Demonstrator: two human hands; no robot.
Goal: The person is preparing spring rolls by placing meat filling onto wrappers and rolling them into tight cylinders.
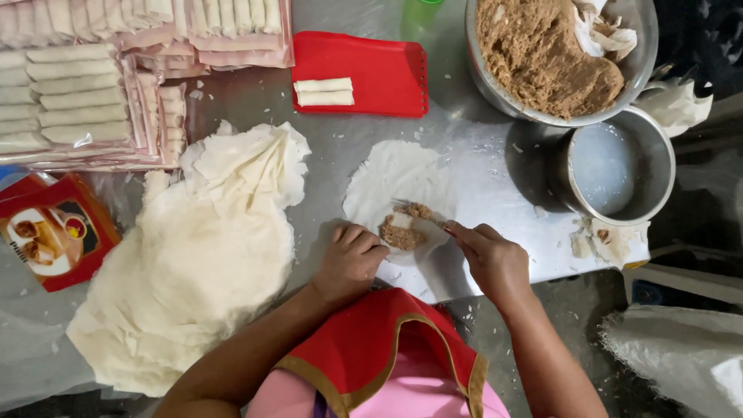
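Note:
A round thin white wrapper [398,182] lies flat on the metal table [480,147]. On its near edge sits a lump of brown filling [402,230]. My left hand [350,262] rests curled at the wrapper's near-left edge, fingers touching it beside the filling. My right hand [489,259] grips a fork [418,210] whose tines press into the filling. A big metal bowl [642,31] at the back right holds more brown filling [542,54].
A large pile of wrappers [197,255] lies to the left. A red tray [379,66] holds two finished rolls [323,91]. Bagged rolls [77,93] fill the back left. A metal pot of white liquid [619,166] stands right; a red packet [50,232] far left.

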